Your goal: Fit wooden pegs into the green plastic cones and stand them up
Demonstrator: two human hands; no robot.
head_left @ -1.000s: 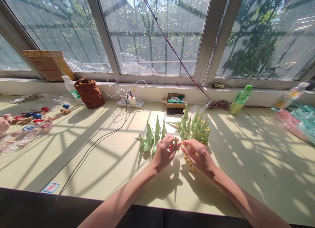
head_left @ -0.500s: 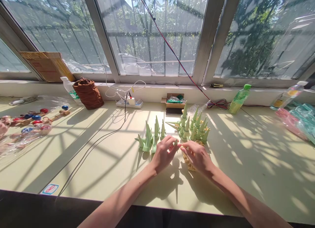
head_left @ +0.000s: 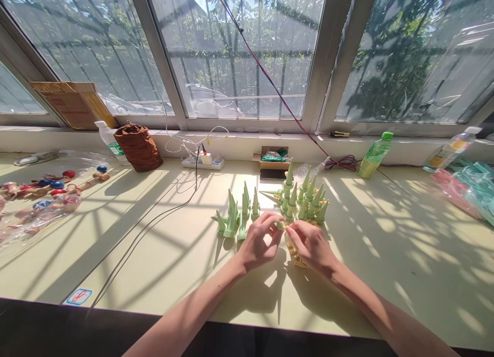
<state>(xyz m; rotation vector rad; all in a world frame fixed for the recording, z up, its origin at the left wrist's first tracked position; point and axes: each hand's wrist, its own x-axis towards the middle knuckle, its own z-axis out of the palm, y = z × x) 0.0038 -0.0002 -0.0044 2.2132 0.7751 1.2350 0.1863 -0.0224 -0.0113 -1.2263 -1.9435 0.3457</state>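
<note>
My left hand (head_left: 261, 244) pinches a small green cone-shaped piece (head_left: 281, 225) between thumb and fingertips. My right hand (head_left: 312, 245) is closed at the fingertips right against that piece; what it grips is too small to make out. Under and beside my right hand lie pale yellow pieces (head_left: 296, 255), partly covered by it. Just beyond my hands stands a cluster of green cones (head_left: 293, 197) with bits of yellow on them. To the left is a smaller group of green cones (head_left: 231, 220), most upright.
A small open carton (head_left: 275, 156), a white power strip (head_left: 204, 162) and a brown cloth bag (head_left: 139, 147) stand along the window. Dark cables (head_left: 158, 213) cross the table (head_left: 173, 274). Wooden toys with coloured balls (head_left: 54, 184) lie left; a green bottle (head_left: 376, 155) stands right.
The green cone piece in my left hand has tilted and shows more between my fingertips. My fingers have shifted slightly. At the far left, another person's hand has mostly left the view.
</note>
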